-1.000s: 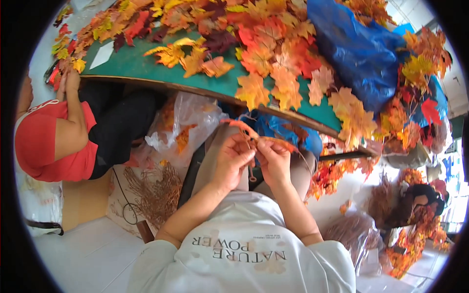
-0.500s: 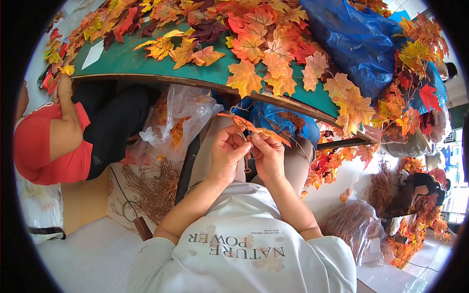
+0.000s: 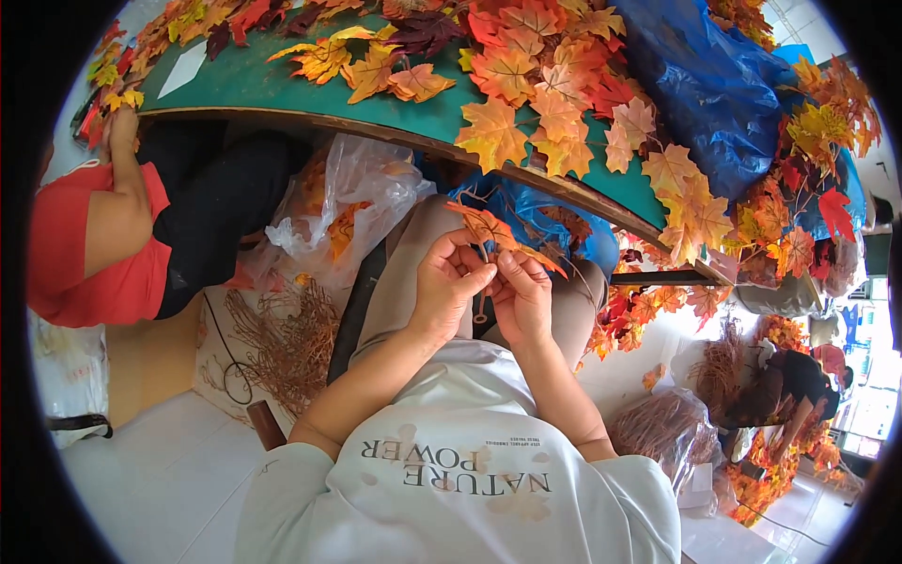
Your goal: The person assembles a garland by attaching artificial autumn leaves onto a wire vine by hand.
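Note:
Above my lap, an orange artificial maple leaf sprig (image 3: 485, 224) is held up between my two hands, its leaves pointing away from me. My left hand (image 3: 445, 289) pinches the brownish stem (image 3: 482, 252) between thumb and fingers. Close beside it, my right hand (image 3: 522, 297) is closed on the same sprig, thumb against the fingers, just below the leaves. A thin stem end with a small ring (image 3: 480, 318) hangs beneath the fingertips. Exactly where each fingertip grips the stem is partly hidden.
A green table (image 3: 235, 89) bears piles of autumn leaves (image 3: 507, 70) and a blue plastic bag (image 3: 709, 94). A clear bag (image 3: 343, 193) hangs below its edge. Bundled brown stems (image 3: 287, 343) lie at left; bagged ones (image 3: 662, 428) at right. A person in red (image 3: 103, 240) sits at left.
Both hands stay close together on the sprig, and its leaves have tilted a little. The whole view has shifted slightly, with the table sitting a bit further right.

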Action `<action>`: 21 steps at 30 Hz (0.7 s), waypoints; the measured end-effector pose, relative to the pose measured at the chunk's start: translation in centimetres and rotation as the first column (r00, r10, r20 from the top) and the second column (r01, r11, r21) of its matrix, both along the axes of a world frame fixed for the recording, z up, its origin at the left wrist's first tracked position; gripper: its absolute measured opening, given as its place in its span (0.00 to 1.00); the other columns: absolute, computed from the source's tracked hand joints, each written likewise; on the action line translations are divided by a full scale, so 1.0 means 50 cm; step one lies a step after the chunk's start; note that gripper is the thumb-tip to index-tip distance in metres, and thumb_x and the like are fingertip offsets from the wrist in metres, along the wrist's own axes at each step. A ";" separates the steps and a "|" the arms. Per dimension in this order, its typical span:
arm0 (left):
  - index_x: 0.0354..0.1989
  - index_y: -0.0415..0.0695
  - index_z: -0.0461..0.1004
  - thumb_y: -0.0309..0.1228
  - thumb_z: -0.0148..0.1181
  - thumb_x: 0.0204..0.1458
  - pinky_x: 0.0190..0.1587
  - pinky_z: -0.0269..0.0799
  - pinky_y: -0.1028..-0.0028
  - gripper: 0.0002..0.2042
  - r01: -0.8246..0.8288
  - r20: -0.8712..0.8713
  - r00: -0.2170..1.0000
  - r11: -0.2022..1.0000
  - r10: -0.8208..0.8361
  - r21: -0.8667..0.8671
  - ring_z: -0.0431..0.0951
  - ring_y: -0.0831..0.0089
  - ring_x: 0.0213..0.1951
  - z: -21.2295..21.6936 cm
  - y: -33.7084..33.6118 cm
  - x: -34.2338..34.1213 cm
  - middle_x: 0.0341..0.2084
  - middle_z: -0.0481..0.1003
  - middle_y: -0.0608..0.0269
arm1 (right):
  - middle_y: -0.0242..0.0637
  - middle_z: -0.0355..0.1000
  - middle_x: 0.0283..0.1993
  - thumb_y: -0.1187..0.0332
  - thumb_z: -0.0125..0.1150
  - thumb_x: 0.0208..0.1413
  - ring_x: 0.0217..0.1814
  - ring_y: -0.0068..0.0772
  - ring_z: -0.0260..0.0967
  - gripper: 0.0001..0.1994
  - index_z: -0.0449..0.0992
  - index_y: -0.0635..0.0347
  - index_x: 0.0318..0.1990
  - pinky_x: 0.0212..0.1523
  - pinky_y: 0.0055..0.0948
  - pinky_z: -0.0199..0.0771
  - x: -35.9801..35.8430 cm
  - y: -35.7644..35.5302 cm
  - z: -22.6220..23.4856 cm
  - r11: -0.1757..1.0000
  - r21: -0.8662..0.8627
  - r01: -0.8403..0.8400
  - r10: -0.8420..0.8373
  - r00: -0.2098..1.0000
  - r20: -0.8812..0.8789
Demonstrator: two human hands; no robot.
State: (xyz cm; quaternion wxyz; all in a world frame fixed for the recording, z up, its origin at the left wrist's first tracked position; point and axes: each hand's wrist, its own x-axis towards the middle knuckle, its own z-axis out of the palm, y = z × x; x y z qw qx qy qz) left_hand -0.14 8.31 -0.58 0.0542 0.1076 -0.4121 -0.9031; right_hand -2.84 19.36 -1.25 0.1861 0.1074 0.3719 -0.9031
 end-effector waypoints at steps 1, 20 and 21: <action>0.44 0.40 0.68 0.16 0.59 0.44 0.31 0.69 0.82 0.17 -0.005 0.003 1.000 1.000 0.005 0.022 0.69 0.83 0.26 0.001 -0.004 0.004 0.23 0.70 0.68 | 0.35 0.74 0.31 0.73 0.57 0.54 0.28 0.23 0.70 0.03 0.75 0.63 0.34 0.28 0.23 0.71 0.004 -0.007 0.002 1.000 0.022 0.018 -0.018 1.000 -0.002; 0.42 0.39 0.70 0.16 0.58 0.46 0.25 0.68 0.82 0.13 0.073 0.092 0.992 0.991 -0.084 0.110 0.70 0.82 0.23 -0.099 0.016 0.022 0.21 0.69 0.68 | 0.35 0.72 0.37 0.72 0.54 0.57 0.33 0.24 0.70 0.07 0.73 0.66 0.40 0.33 0.24 0.74 0.049 0.042 -0.069 0.959 0.278 -0.059 0.064 0.998 -0.009; 0.42 0.39 0.70 0.16 0.58 0.46 0.25 0.68 0.82 0.13 0.076 0.114 0.989 0.989 -0.090 0.123 0.70 0.82 0.23 -0.108 0.016 0.021 0.21 0.69 0.68 | 0.35 0.72 0.37 0.72 0.54 0.57 0.33 0.24 0.70 0.07 0.73 0.66 0.40 0.33 0.24 0.74 0.051 0.038 -0.068 0.957 0.286 -0.043 0.046 0.999 -0.005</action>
